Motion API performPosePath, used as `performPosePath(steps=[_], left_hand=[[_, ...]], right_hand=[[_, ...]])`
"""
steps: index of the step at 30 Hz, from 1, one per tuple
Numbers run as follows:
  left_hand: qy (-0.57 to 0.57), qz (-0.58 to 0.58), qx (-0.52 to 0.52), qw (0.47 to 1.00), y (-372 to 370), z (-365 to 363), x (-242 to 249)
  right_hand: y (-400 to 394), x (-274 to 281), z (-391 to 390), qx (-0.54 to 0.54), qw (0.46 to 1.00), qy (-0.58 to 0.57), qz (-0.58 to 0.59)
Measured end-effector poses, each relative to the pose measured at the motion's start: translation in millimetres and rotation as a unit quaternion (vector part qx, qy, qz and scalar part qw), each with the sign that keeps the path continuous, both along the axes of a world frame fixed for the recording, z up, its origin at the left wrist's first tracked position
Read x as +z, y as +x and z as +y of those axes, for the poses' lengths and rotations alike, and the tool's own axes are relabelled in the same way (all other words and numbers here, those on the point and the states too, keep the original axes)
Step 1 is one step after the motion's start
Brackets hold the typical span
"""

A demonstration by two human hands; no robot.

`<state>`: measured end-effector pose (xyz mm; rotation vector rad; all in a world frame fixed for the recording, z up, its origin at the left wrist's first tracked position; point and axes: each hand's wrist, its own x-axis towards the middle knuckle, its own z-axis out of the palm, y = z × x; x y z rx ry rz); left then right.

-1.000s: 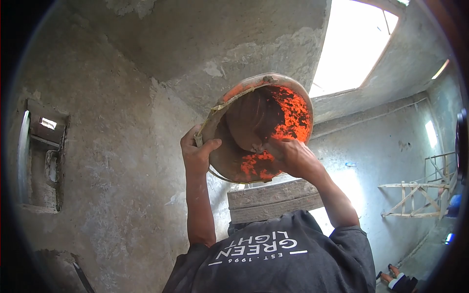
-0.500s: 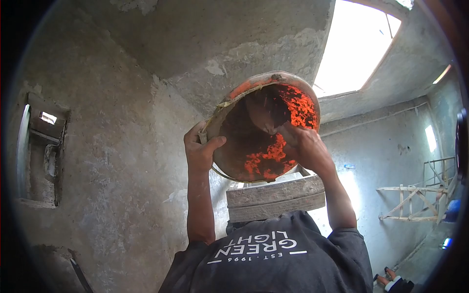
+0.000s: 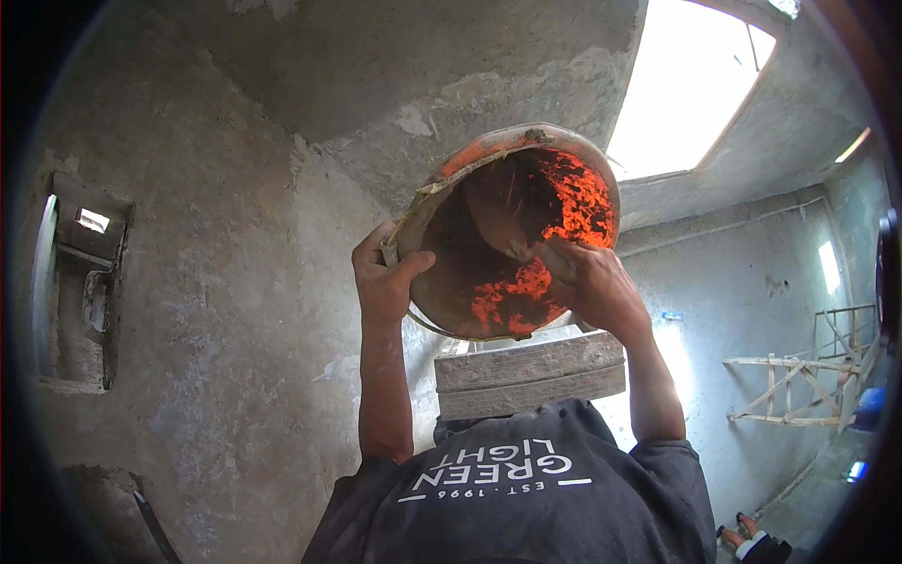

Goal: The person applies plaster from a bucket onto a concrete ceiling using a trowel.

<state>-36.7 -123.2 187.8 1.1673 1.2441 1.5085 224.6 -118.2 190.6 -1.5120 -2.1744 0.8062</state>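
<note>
A mud-caked orange bucket (image 3: 587, 202) is tipped with its mouth towards me, its inside coated in dark, wet-looking residue with bright orange showing through. My left hand (image 3: 383, 277) grips the rim on the left side, thumb over the edge and fingers behind. Inside the mouth, my right hand (image 3: 601, 289) is closed around the end of a trowel-like tool, its flat grey blade (image 3: 496, 224) lying against the bucket's inner wall. The handle is hidden in my fingers. A wire bail hangs along the bucket's lower left rim.
Below the bucket is a wooden plank (image 3: 531, 371), close to my chest. Rough plastered walls (image 3: 235, 282) surround me, with a bright opening (image 3: 691, 89) overhead. A wooden trestle (image 3: 794, 390) stands at right. Another person's legs (image 3: 742, 536) show at lower right.
The bucket has risen slightly and tilted a little, with both hands moving along. More of the blade shows inside it. Both grips look the same.
</note>
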Motion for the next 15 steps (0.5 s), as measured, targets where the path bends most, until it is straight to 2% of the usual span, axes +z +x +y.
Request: performPosePath(steps=[4,6,7,11,14,15], left_hand=[[-0.002,-0.014,-0.008,1.000,1,1,-2],[0.001,-0.014,-0.008,1.000,1,2,-2],[0.003,-0.013,-0.010,1.000,1,2,-2],[-0.010,0.012,-0.009,1.000,-4,2,-5],[0.000,0.001,-0.010,1.000,-4,0,-7],[0.000,-0.006,-0.009,1.000,-3,0,-6]], right_hand=[[-12,-22,-3,-0.006,0.997,0.070,0.005],[-11,-21,-9,0.073,0.997,0.012,-0.020],[-10,-22,-13,0.086,0.996,0.031,-0.018],[-5,-12,-12,0.085,0.995,-0.010,-0.051],[-4,-8,-9,0.038,0.999,-0.023,-0.009],[-7,-11,-6,-0.001,1.000,0.016,0.013]])
